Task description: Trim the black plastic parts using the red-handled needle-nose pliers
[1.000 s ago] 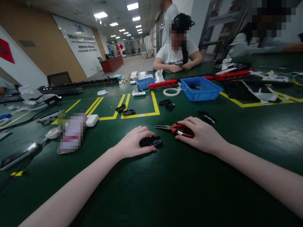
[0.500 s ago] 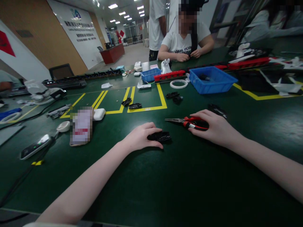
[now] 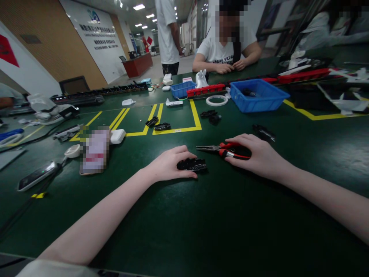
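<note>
My left hand is closed around the near end of a black plastic part, with the thumb along its near side and the fingers on its far side. The part is low over the green table or lying on it; I cannot tell which. In my right hand are needle-nose pliers with red and black handles. Their slim metal jaws point left, just beyond the part and apart from it. Another black part lies behind my right hand.
Several more black parts, including one piece, lie near the yellow tape lines. A blue bin and a roll of white tape stand further back. At left are a phone and a white case. A co-worker sits opposite.
The pliers have shifted slightly left, toward the black part in my left hand. My left hand stays almost in place. A standing person in the background has moved left.
</note>
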### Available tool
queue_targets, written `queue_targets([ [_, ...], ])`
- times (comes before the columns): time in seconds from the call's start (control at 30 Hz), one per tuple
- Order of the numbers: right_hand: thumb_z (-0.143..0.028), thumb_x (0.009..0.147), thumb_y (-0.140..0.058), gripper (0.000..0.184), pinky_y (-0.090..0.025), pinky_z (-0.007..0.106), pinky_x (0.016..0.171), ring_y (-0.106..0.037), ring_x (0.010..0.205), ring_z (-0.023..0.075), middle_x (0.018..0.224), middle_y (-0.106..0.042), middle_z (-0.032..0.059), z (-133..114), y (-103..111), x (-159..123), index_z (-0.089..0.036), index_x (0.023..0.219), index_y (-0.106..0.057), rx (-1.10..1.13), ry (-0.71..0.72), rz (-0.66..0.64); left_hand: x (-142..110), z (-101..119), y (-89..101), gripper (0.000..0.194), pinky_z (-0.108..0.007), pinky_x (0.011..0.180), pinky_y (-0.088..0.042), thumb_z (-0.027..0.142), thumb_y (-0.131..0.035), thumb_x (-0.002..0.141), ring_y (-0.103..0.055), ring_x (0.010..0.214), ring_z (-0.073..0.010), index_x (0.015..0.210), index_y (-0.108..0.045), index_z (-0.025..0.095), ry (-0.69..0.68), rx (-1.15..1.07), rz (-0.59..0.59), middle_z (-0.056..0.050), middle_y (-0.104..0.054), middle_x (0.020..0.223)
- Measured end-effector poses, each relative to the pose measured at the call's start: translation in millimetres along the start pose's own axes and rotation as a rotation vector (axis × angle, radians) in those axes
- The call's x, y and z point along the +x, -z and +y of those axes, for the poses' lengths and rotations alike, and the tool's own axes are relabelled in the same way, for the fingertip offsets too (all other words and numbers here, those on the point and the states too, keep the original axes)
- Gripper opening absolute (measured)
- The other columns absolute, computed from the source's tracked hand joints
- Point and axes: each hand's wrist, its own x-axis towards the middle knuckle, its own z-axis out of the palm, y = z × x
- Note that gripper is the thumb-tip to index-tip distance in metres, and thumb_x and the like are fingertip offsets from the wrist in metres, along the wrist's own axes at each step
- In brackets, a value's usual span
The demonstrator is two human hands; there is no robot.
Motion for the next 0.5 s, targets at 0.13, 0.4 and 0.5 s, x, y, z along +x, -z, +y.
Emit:
queue_targets([
  [0.13,-0.049,0.080,-0.066,0.048,-0.050,0.046,0.091,-0.061,0.105,0.0292,0.114,-0.066,0.0106,0,0,-1,-0.021,0.120,-0.063,0.011,0.015,0.003,-1,-3,0.5,0.052,-0.034,0.077,-0.050,0.056,-0.065,0.086,-0.060,0.092,-0.0213,0.122,-0.061,0.018,-0.019,0.019,-0.003,-0.006,-0.058,0.104],
  [0.4,-0.050,0.084,-0.062,0.050,-0.040,0.060,0.101,-0.052,0.123,0.0374,0.132,-0.058,0.0162,-1,3,2,-0.021,0.124,-0.061,-0.092,0.190,0.006,4,53,-6.4,0.033,-0.034,0.075,-0.050,0.043,-0.053,0.095,-0.062,0.088,-0.0203,0.109,-0.066,0.017,-0.434,0.139,0.309,-0.008,-0.064,0.096],
  [0.5,-0.035,0.087,-0.061,0.037,-0.041,0.052,0.104,-0.054,0.123,0.0311,0.132,-0.058,0.0112,-38,18,-10,-0.027,0.124,-0.060,0.130,0.299,-0.009,16,104,-22.6,0.024,-0.029,0.072,-0.052,0.039,-0.055,0.095,-0.064,0.085,-0.0167,0.101,-0.071,0.022,-0.728,0.135,-0.066,-0.004,-0.066,0.093],
])
